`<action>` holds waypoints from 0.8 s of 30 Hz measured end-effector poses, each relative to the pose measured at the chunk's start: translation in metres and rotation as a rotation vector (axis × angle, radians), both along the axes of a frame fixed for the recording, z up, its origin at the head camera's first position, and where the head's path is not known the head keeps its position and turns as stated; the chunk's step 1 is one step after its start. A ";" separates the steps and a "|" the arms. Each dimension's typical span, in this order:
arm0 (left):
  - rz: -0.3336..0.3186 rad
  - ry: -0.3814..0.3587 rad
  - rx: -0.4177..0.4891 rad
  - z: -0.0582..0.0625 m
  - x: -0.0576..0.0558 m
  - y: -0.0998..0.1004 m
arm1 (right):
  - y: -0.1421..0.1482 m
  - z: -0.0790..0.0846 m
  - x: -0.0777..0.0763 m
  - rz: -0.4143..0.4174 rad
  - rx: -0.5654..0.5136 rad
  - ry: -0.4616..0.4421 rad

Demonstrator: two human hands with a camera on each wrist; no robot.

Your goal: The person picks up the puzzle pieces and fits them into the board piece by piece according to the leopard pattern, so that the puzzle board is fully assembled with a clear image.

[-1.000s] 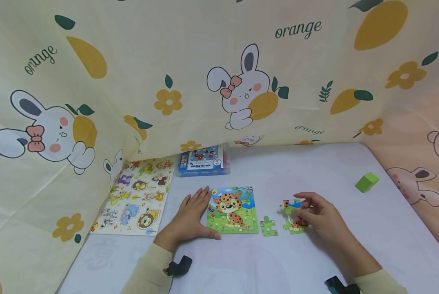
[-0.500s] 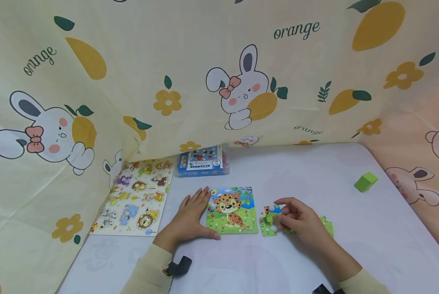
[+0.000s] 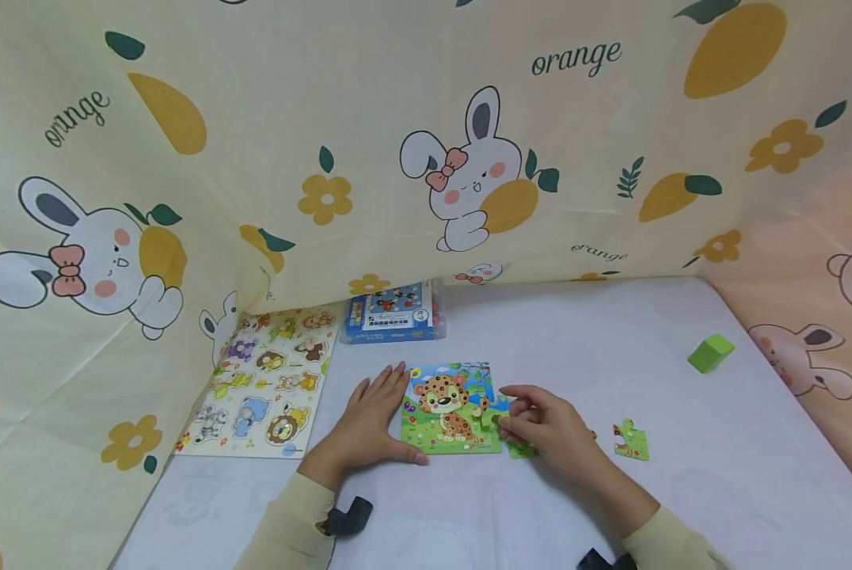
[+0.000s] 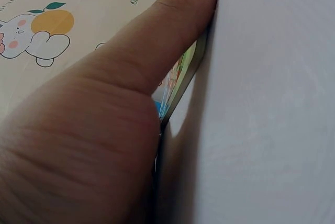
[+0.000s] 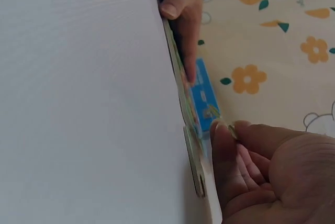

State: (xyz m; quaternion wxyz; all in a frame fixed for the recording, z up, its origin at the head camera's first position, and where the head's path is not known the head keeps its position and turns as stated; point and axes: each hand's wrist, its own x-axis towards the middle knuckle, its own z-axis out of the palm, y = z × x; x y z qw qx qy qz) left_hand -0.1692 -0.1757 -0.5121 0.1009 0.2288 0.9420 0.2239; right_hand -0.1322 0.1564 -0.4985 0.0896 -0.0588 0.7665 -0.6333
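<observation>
A square leopard jigsaw puzzle (image 3: 433, 431) lies on the white table in the head view. Along its left side and lower left corner rests my left hand (image 3: 369, 423), fingers and thumb spread straight. Between thumb and fingertips my right hand (image 3: 550, 427) pinches a puzzle piece (image 3: 492, 413), which overlaps the puzzle's right edge in this view. In the right wrist view, the pinched piece shows edge-on above the puzzle. Another green piece (image 3: 520, 451) lies just right of the puzzle, partly hidden under my right hand. A further loose piece (image 3: 631, 440) lies to the right.
An animal picture board (image 3: 255, 388) lies at the left, behind my left forearm. A blue box (image 3: 395, 317) sits at the back by the patterned cloth (image 3: 369, 95). Far to the right stands a green block (image 3: 711, 353).
My right hand has moved left with the pinched piece, from above the loose pieces to the puzzle's right edge. A loose piece at right has come into view. My left hand stays put.
</observation>
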 end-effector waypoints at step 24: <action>0.004 -0.012 0.011 0.000 -0.001 0.000 | -0.034 -0.006 -0.021 0.010 0.238 0.075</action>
